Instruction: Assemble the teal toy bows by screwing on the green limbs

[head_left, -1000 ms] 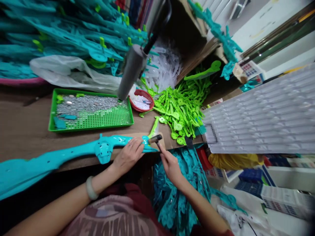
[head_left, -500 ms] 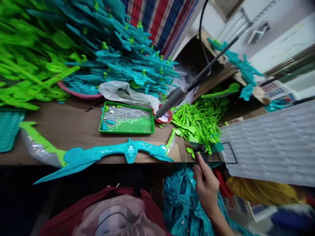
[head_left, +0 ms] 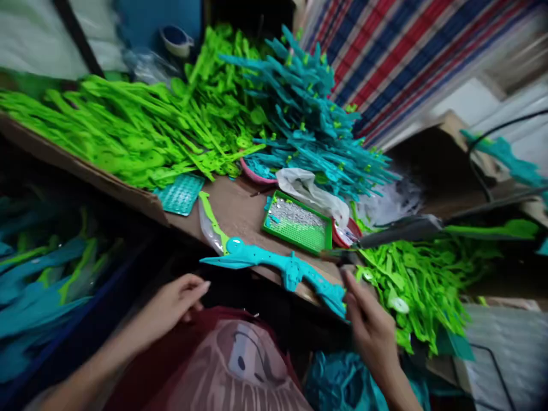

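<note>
My right hand (head_left: 371, 322) is closed on the handle of a dark hammer (head_left: 340, 256), which is blurred by motion. The hammer's head hangs over the right part of a teal toy bow (head_left: 261, 257) lying along the table's front edge. The bow's left end carries a lime-green tip with a clear plastic piece (head_left: 209, 226). In front of the table edge, below the bow's left end, is my left hand (head_left: 182, 299). Its fingers are loosely curled and apart, and nothing shows in them. A green tray (head_left: 299, 234) of small silvery parts sits just behind the bow.
Lime-green parts (head_left: 124, 131) heap at the back left, with teal parts (head_left: 312, 114) beside them. Another lime-green pile (head_left: 419, 279) lies right of my right hand. A grey rod-like tool (head_left: 398, 231) juts in from the right. A bin of teal pieces (head_left: 43, 291) stands at lower left.
The view has turned to the left, bringing the lower-left bin into sight. My left hand has come into view. My right hand has brought the hammer closer to the bow's right end.
</note>
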`<state>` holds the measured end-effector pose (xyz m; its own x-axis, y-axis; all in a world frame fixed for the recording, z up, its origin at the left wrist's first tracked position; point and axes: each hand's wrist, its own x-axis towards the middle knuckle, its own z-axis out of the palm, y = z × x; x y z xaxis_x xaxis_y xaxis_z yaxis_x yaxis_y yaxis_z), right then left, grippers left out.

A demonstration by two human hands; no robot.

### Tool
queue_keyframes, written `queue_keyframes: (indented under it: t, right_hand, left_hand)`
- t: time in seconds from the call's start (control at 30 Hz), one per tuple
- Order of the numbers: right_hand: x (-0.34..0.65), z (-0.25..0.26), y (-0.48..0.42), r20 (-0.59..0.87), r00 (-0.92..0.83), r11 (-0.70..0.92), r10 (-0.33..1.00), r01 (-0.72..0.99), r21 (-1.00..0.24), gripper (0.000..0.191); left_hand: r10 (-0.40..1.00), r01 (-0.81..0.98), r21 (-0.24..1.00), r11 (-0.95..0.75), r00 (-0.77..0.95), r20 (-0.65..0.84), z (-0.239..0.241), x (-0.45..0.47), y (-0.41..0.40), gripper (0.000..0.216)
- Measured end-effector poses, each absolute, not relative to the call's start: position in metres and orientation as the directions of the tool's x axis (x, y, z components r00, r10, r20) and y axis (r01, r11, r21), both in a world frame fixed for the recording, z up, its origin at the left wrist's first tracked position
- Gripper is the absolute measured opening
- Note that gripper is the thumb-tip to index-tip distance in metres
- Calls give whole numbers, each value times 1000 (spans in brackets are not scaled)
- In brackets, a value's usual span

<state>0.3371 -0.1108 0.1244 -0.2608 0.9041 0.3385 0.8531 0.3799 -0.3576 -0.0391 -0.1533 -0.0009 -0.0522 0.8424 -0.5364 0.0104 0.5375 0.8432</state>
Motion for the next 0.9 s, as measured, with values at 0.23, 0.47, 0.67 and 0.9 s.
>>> queue_keyframes:
  t: [0.23, 0.47, 0.67, 0.9]
  right_hand:
    - [220, 100, -48, 225, -673, 708, 704, 644, -289, 48]
    - [185, 88, -15, 140, -704, 708, 697, 644, -289, 47]
    - [149, 79, 16, 40, -752, 724, 658, 618, -308, 46]
    - [93, 66, 72, 100, -669, 659, 737, 676, -330, 50]
  left_hand:
    - [856, -287, 888, 359, -277, -436, -19, 14, -115, 70]
    - [880, -253, 911, 325, -272, -390, -22, 9, -110, 61]
    - [888, -233, 916, 327, -255, -382, -20, 4, -103, 58]
    - [889, -247, 912, 328, -244, -387, -20, 7, -103, 61]
